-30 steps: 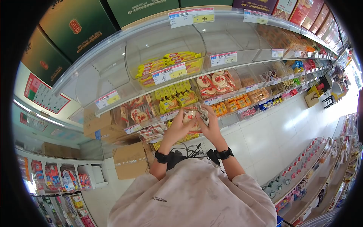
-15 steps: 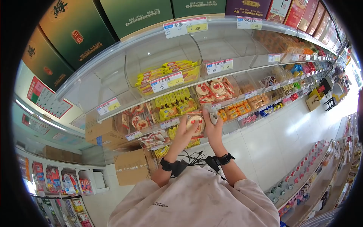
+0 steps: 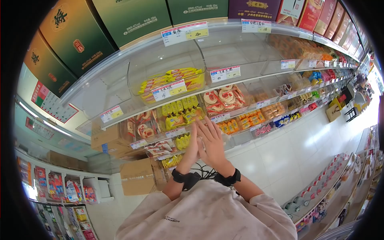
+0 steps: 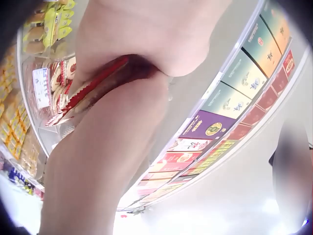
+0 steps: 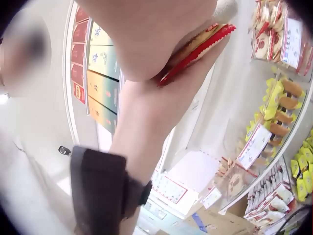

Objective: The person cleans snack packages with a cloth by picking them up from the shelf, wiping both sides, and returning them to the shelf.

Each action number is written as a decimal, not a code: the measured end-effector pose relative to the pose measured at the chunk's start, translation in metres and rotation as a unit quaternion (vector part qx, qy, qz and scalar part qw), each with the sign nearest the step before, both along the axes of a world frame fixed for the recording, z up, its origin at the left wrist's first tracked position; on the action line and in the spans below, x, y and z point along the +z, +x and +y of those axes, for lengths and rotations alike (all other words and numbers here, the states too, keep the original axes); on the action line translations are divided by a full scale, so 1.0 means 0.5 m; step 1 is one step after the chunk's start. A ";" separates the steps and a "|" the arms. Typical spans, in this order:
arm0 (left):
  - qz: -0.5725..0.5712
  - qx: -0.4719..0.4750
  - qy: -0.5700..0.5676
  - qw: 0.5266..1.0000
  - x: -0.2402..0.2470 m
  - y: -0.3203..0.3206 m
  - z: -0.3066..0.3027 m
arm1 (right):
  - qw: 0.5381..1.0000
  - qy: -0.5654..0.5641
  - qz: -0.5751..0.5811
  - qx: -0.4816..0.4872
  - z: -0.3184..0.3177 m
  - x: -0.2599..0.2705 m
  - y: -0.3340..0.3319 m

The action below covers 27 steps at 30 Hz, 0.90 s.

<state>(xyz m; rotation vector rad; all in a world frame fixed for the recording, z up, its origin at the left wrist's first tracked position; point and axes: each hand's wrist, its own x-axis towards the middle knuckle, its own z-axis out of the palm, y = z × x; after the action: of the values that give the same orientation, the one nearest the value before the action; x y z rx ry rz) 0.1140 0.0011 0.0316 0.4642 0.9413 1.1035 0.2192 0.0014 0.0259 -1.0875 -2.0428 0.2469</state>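
My left hand (image 3: 191, 150) and right hand (image 3: 214, 146) meet in front of the snack shelves in the head view. Between them is a red-edged round biscuit packet (image 4: 93, 87), mostly hidden by the palms. Its serrated red edge also shows in the right wrist view as a packet strip (image 5: 200, 53). The left hand holds the packet from one side. Across the other side lies the right hand, its fingers straight. A greyish-white cloth (image 5: 226, 11) shows beyond the packet, beside the hands.
Clear bins hold yellow snack packs (image 3: 180, 117) and red-and-white biscuit packs (image 3: 225, 98). Large green boxes (image 3: 76, 40) line the top shelf. Below left stand cardboard cartons (image 3: 138, 176). Another goods shelf (image 3: 320, 182) runs along the right.
The right hand has turned and come across over the packet, fingers straight, bringing the palms together. The packet, visible in the head view before, is now covered.
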 end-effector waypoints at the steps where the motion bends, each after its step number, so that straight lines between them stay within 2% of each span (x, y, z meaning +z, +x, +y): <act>1: -0.020 0.010 0.006 1.000 0.001 0.012 -0.001 | 1.000 -0.004 0.009 0.000 0.006 0.005 0.012; 2: -0.041 0.020 0.012 0.999 0.002 0.023 -0.001 | 1.000 -0.009 0.020 0.000 0.011 0.007 0.026; 4: -0.035 -0.026 0.051 0.998 -0.066 0.028 -0.009 | 0.998 -0.034 0.055 -0.021 0.023 0.001 0.044; 6: -0.045 -0.006 0.046 0.998 -0.070 0.049 -0.016 | 0.991 -0.065 0.103 -0.063 0.044 -0.016 0.052; 7: -0.049 0.004 0.044 0.998 -0.057 0.062 -0.018 | 0.994 -0.062 0.082 -0.036 0.041 -0.017 0.055; 8: -0.064 0.103 0.068 0.990 -0.040 0.080 -0.020 | 0.996 -0.057 0.064 -0.010 0.030 -0.016 0.054; 11: -0.139 0.139 0.091 0.976 -0.058 0.035 -0.007 | 0.992 -0.062 0.024 0.111 -0.014 -0.023 0.063; 12: -0.119 0.121 0.130 0.977 -0.014 0.028 -0.025 | 0.985 -0.065 0.013 0.157 -0.023 -0.028 0.067; 15: -0.068 0.204 0.021 0.976 -0.042 0.024 -0.022 | 0.976 -0.107 0.045 0.182 -0.023 -0.051 0.083; 16: -0.069 0.234 0.026 0.970 -0.029 0.043 -0.025 | 0.983 -0.078 0.068 0.152 -0.010 -0.059 0.083; 18: 0.063 0.236 0.094 0.965 -0.034 0.052 -0.028 | 0.964 -0.139 0.186 0.127 0.007 -0.066 0.063; 19: 0.128 0.230 0.129 0.956 -0.037 0.052 -0.029 | 0.949 -0.166 0.244 0.108 0.014 -0.068 0.051; 20: 0.215 0.204 0.164 0.941 -0.074 0.037 -0.027 | 0.928 -0.145 0.337 0.057 0.019 -0.070 0.036; 21: 0.243 0.204 0.175 0.932 -0.073 0.035 -0.028 | 0.873 -0.260 0.409 0.049 0.035 -0.088 0.034; 23: 0.297 0.201 0.197 0.912 -0.071 0.028 -0.030 | 0.708 -0.470 0.527 0.028 0.063 -0.128 0.036; 26: 0.399 0.129 0.181 0.889 -0.041 -0.004 -0.030 | 0.644 -0.492 0.583 0.065 0.048 -0.093 0.042; 27: 0.412 0.114 0.179 0.886 -0.038 -0.013 -0.030 | 0.691 -0.468 0.548 0.051 0.043 -0.100 0.043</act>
<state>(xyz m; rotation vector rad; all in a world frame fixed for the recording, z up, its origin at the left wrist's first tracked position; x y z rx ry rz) 0.1078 -0.0138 0.0126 1.2140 1.5653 1.3212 0.2406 0.0231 -0.0241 -0.9329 -0.7618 1.6848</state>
